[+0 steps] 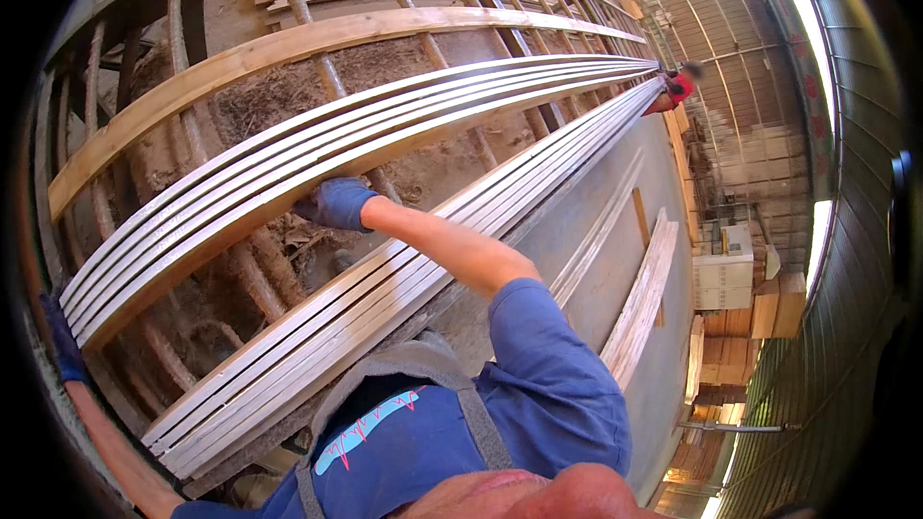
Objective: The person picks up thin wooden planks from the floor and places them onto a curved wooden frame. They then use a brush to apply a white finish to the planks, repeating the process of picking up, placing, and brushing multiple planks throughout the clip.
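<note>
A bundle of long wooden boards [288, 156] with white edges lies across metal rollers. My right hand [338, 204], in a dark blue glove, is closed on the bundle's near side, its fingertips partly hidden by the wood. Against the left end of the same bundle rests my left hand [65, 341], also gloved; its fingers are dark and mostly out of sight. Closer to my body, a second bundle of boards [385, 274] runs parallel, with a gap between the two.
A single board [317, 41] lies across the rollers [183, 67] beyond the bundles. A person in red [681, 88] stands at the boards' far end. Loose planks [642, 293] lie to the right. Stacked timber [735, 346] and a white cabinet [723, 274] stand farther right.
</note>
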